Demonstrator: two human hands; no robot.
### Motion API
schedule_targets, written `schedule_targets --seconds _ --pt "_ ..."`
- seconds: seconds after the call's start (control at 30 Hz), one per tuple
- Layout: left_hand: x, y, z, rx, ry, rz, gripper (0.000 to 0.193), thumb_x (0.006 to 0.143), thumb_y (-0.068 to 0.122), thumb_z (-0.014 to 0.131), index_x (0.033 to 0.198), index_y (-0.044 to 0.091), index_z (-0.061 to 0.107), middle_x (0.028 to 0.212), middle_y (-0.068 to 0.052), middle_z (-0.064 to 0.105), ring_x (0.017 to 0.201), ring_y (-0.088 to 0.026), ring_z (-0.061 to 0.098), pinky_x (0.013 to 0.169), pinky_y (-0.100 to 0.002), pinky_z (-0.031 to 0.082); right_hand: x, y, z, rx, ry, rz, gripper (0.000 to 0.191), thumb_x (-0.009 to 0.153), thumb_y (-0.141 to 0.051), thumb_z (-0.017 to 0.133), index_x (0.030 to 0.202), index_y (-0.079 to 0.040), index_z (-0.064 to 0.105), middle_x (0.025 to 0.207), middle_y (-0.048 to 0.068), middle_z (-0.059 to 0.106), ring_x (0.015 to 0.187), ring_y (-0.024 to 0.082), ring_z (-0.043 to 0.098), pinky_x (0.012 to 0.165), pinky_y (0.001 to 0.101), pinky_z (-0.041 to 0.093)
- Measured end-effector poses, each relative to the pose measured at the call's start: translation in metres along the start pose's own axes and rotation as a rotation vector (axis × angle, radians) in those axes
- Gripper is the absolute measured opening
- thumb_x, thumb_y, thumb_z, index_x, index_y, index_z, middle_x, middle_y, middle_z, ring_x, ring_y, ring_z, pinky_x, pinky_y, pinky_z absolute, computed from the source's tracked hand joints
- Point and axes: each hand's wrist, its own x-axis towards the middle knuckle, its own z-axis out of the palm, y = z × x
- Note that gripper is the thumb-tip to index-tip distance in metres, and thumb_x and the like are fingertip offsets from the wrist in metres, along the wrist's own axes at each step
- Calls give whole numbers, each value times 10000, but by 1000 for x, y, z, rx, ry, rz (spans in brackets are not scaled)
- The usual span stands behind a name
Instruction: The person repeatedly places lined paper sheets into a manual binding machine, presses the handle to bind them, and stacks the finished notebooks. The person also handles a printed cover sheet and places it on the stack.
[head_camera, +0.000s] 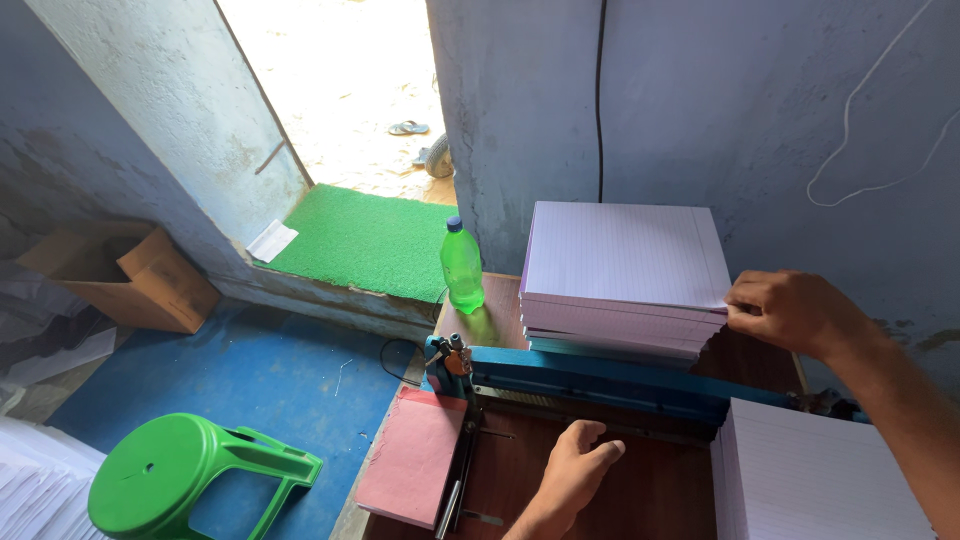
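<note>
The right hand (790, 310) pinched the near corner of the tall stack of lined white paper sheets (622, 280) on the brown wooden surface (600, 490). The left hand (575, 470) rested there, fingers curled together, empty. A green plastic bottle (461, 268), capped, stood beside the stack.

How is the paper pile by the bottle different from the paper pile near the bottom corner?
The far paper stack shows whole, beside the green bottle; the near paper stack is cut off by the picture's edge. The right hand touches the far stack's corner; nothing touches the near one. Both are lined white sheets.
</note>
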Motion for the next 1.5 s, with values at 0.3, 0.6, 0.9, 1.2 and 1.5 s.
schedule_targets --seconds 0.3,0.6,0.9,1.2,1.5 --pt "0 -9 -2 -12 13 9 683 896 327 666 1445 -20 455 1473 -224 497 1411 -314 485 1156 -427 433 0 6 11 -48 29 -58 210 831 -239 741 1032 -183 713 1107 -91 739 932 127 754 880 322 639" --pt "5 -15 -11 -43 46 32 657 884 321 688 1410 -23 498 1402 -219 567 1347 -309 560 1111 -397 472 6 10 5 -76 -5 -24 142 904 -265 682 1019 -194 722 1027 -87 759 852 109 762 845 297 653" --pt "9 6 -27 -105 114 226 569 887 307 689 1343 -7 557 1316 -201 625 1270 -291 613 1050 -402 527 3 2 -30 84 162 45 217 858 -302 779 1020 -165 735 958 -12 792 813 138 767 744 315 645" --pt "26 93 -43 666 647 1127 278 937 156 701 1197 59 689 1224 -152 651 1232 -331 575 1036 -479 481 -15 -20 -43 226 302 -43 240 816 -244 810 1003 -120 724 982 25 783 851 162 765 740 333 634" --pt "67 118 -26 1117 530 1147 206 906 130 713 1111 117 709 1210 -89 654 1225 -265 583 1084 -492 406 -29 -21 -13 315 288 -26 214 795 -195 773 984 -106 725 1008 10 779 859 174 760 761 342 634"
